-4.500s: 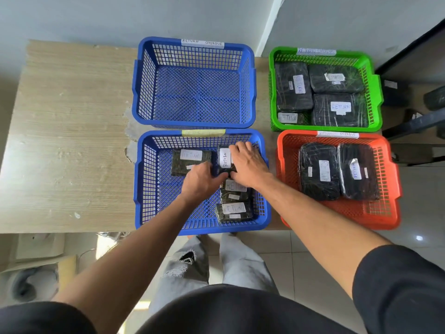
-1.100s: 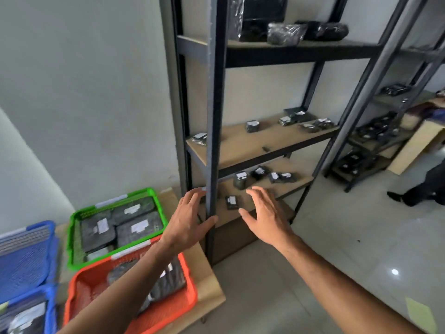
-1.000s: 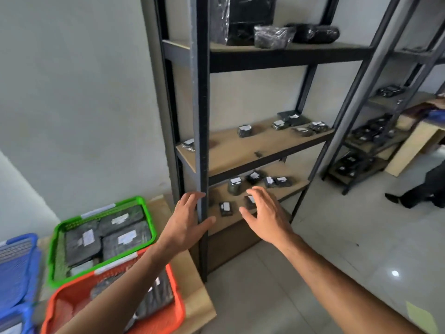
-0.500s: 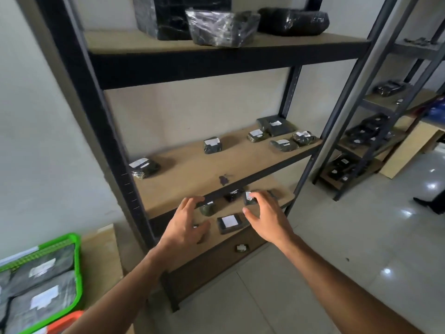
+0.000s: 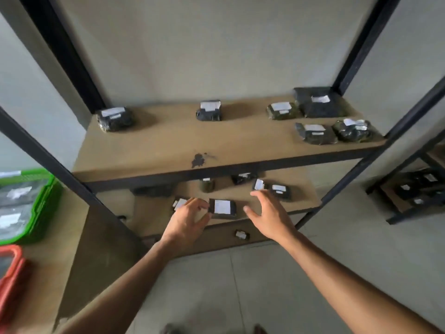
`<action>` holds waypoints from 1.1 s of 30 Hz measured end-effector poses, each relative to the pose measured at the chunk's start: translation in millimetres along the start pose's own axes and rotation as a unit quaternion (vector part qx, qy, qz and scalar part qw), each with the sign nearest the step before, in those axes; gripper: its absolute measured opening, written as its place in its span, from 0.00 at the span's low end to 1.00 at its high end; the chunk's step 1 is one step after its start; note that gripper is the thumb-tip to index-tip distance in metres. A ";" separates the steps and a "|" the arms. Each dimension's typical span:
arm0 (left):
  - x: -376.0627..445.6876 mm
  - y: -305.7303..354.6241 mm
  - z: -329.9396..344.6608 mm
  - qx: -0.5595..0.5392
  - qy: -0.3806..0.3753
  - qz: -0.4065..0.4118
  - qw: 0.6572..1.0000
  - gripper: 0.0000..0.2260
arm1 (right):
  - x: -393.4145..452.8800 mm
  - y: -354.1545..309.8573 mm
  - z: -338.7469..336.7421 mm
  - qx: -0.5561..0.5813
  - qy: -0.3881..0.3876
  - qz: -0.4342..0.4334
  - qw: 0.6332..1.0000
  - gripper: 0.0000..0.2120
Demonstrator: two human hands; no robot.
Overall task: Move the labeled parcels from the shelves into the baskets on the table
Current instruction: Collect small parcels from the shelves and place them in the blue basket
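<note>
Both my hands reach over the lower shelf [image 5: 303,201] of a black metal rack. A small dark parcel with a white label [image 5: 222,208] lies near that shelf's front edge. My left hand [image 5: 186,219] is open with its fingertips at the parcel's left edge, partly covering another labeled parcel [image 5: 178,203]. My right hand [image 5: 269,214] is open just right of it, holding nothing. Several more labeled parcels lie further back, one [image 5: 279,190] beyond my right fingers. The upper shelf [image 5: 168,145] holds several dark labeled parcels, such as one [image 5: 209,110] at the back.
At the left, a table [image 5: 48,261] carries a green basket [image 5: 45,201] with wrapped parcels and an orange basket [image 5: 12,271]. A black rack post [image 5: 60,172] crosses between table and shelves. One tiny parcel [image 5: 242,235] sits below the lower shelf. A second rack [image 5: 414,189] stands right.
I turned from the baskets on the table to the rack. Over the last second the view closed in and tilted down, and both hands moved onto the lower shelf around the front parcel.
</note>
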State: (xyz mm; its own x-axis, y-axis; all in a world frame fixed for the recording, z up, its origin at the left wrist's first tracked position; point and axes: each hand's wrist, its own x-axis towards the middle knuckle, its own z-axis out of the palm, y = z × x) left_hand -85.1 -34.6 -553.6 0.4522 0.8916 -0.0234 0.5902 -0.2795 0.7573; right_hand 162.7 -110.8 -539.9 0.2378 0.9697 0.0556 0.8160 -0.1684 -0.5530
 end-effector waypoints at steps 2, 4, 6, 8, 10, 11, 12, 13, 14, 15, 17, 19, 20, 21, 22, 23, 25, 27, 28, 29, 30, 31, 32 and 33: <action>6.8 -16.2 29.8 -0.010 0.009 -0.049 0.999 0.10 | 7.3 24.5 23.9 0.018 -0.035 0.010 0.999 0.21; 17.3 -32.3 54.9 -0.042 0.002 -0.098 0.994 0.09 | 16.9 46.0 50.7 0.050 -0.063 0.028 0.996 0.22; 32.4 -53.0 81.3 -0.067 -0.007 -0.141 0.988 0.09 | 27.5 69.5 81.4 0.074 -0.098 0.055 0.991 0.24; 52.6 -78.5 107.3 -0.082 -0.007 -0.170 0.982 0.11 | 42.2 91.4 112.2 0.113 -0.118 0.110 0.980 0.27; 73.9 -105.1 134.3 -0.097 0.003 -0.206 0.974 0.15 | 56.9 114.7 147.8 0.153 -0.127 0.171 0.965 0.30; 85.3 -117.9 147.1 -0.105 0.016 -0.225 0.969 0.16 | 64.9 125.8 166.3 0.171 -0.131 0.196 0.957 0.32; 96.0 -130.9 158.4 -0.114 0.031 -0.238 0.964 0.18 | 71.8 135.4 183.4 0.184 -0.136 0.213 0.950 0.33; 105.0 -141.1 165.9 -0.117 0.044 -0.249 0.960 0.20 | 76.8 141.8 197.9 0.191 -0.142 0.226 0.945 0.33; 114.3 -155.5 175.0 -0.113 0.052 -0.257 0.959 0.23 | 81.6 147.7 212.8 0.191 -0.146 0.231 0.943 0.32; 122.4 -167.1 182.4 -0.104 0.051 -0.264 0.958 0.25 | 85.9 151.1 224.9 0.189 -0.147 0.232 0.943 0.31; 138.4 -186.3 194.9 -0.093 0.040 -0.269 0.958 0.26 | 94.4 153.8 245.1 0.201 -0.136 0.237 0.941 0.27; 146.4 -187.5 201.0 -0.075 0.038 -0.251 0.964 0.18 | 100.7 153.6 261.1 0.218 -0.124 0.235 0.939 0.24; 148.9 -186.8 202.8 -0.069 0.041 -0.247 0.966 0.15 | 102.8 154.5 267.4 0.219 -0.114 0.233 0.941 0.23; 149.7 -184.9 203.5 -0.079 0.047 -0.252 0.963 0.14 | 103.5 154.3 270.9 0.218 -0.103 0.231 0.942 0.21; 148.8 -182.9 202.9 -0.104 0.051 -0.263 0.958 0.14 | 102.4 153.3 271.9 0.219 -0.090 0.228 0.944 0.19; 146.2 -180.0 200.9 -0.140 0.058 -0.274 0.950 0.14 | 100.4 152.2 271.4 0.223 -0.078 0.224 0.945 0.17; 137.6 -170.1 194.9 -0.219 0.062 -0.299 0.927 0.16 | 95.7 151.8 266.8 0.239 -0.065 0.214 0.945 0.14; 126.8 -163.0 187.3 -0.270 0.035 -0.324 0.906 0.20 | 91.3 153.5 257.0 0.260 -0.056 0.203 0.942 0.12; 121.1 -161.1 183.5 -0.278 0.002 -0.327 0.903 0.24 | 90.1 155.0 251.2 0.284 -0.047 0.196 0.937 0.11; 115.4 -159.2 180.0 -0.284 -0.041 -0.323 0.902 0.28 | 89.7 156.7 244.0 0.307 -0.038 0.185 0.933 0.12; 109.7 -156.5 177.3 -0.294 -0.087 -0.314 0.899 0.32 | 89.9 158.0 235.7 0.326 -0.033 0.170 0.930 0.13; 103.8 -150.9 175.5 -0.304 -0.128 -0.304 0.894 0.33 | 90.3 158.9 225.6 0.326 -0.034 0.153 0.932 0.14; 97.2 -143.0 175.1 -0.314 -0.157 -0.297 0.888 0.31 | 89.5 157.0 213.4 0.324 -0.041 0.139 0.935 0.15; 90.2 -134.2 176.0 -0.326 -0.171 -0.294 0.882 0.30 | 88.7 155.0 202.2 0.327 -0.050 0.129 0.935 0.16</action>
State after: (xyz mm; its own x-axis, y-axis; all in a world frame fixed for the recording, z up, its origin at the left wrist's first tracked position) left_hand -5.8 20.6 -772.1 0.4374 0.6235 -0.6480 0.3298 0.5591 0.7607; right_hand 203.8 -15.1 -788.8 0.3041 0.9294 -0.2093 0.2351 -0.2862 -0.9289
